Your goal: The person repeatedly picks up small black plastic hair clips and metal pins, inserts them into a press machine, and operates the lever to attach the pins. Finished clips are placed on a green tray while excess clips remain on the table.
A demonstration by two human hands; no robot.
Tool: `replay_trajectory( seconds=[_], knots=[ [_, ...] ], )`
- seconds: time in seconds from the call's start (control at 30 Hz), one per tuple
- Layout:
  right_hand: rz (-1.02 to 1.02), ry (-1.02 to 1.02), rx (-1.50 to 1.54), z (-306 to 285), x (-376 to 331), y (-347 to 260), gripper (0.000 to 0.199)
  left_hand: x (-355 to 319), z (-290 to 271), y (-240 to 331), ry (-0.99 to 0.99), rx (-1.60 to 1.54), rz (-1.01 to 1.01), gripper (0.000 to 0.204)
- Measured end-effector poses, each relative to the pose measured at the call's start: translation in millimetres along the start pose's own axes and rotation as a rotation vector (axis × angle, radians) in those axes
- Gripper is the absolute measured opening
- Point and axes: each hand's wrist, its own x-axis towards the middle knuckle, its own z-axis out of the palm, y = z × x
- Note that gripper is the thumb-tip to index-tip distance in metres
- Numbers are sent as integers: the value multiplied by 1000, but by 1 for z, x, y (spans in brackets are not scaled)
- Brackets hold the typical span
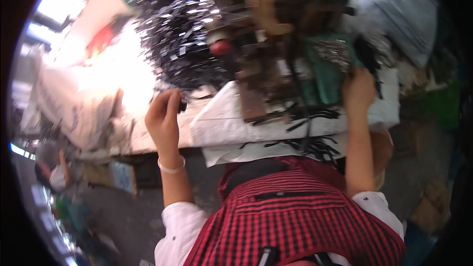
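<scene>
— Two hands up at the bench?
— Yes. The left hand (pixel 164 118), wrist bent, pinches a small dark piece (pixel 182 104) beside the heap of metal strips (pixel 177 29). The right hand (pixel 358 90) reaches forward onto the green tray (pixel 325 76); its grip is hidden.

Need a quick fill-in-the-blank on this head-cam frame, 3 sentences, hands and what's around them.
1. The left hand pinches a small ____ piece between its fingertips.
2. The left wrist wears a thin ____ bracelet.
3. The right hand rests against a ____ tray that holds shiny metal bits.

Missing words: dark; white; green
</scene>
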Motion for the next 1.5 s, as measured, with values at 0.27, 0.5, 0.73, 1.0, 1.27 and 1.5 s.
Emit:
replay_trajectory(
  seconds=[0.27,0.5,0.73,1.0,1.27,1.5],
  knots=[
    [-26,33,270,-7,-14,-12,9,56,-53,-56,-288,763,329,23],
    [-86,301,496,-16,-26,16,18,53,-49,-140,-297,1019,478,18],
    [159,-8,1127,-41,-16,-4,14,59,15,-83,56,490,269,17],
    [-268,152,1283,-81,-9,-108,24,14,68,15,6,-462,82,20],
    [-324,166,1306,-89,-12,-121,50,36,85,117,-83,-394,402,8],
    [-444,412,1096,-89,-7,-128,54,38,86,111,-94,-435,446,12]
  ],
)
